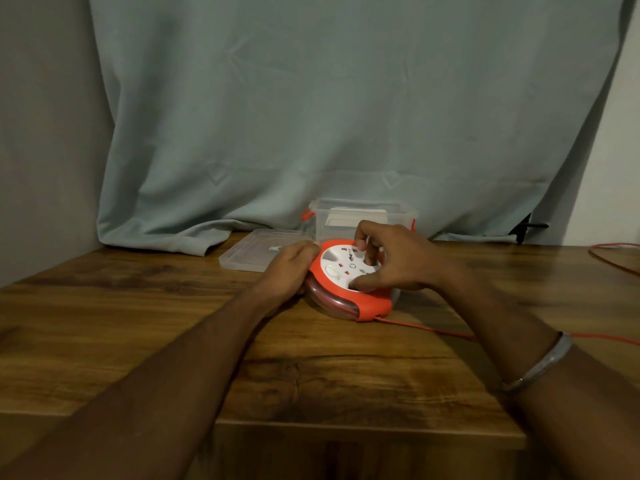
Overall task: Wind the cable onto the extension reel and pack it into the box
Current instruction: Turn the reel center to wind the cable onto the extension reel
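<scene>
A round extension reel (346, 289) with an orange rim and a white socket face lies flat on the wooden table (173, 323). My left hand (289, 268) grips the reel's left edge. My right hand (388, 259) sits on the white face with curled fingers, one finger dipping into a hollow in the face. A thin orange cable (426, 328) leaves the reel's near right side and runs off to the right across the table. Behind the reel stands a clear plastic box (363, 216) with orange clips, lid off.
The clear lid (256, 252) lies flat left of the box. A grey-green cloth (311, 116) hangs behind and drapes onto the table's back. More orange cable (613, 256) loops at the far right edge. A silver bangle (540, 367) circles my right wrist.
</scene>
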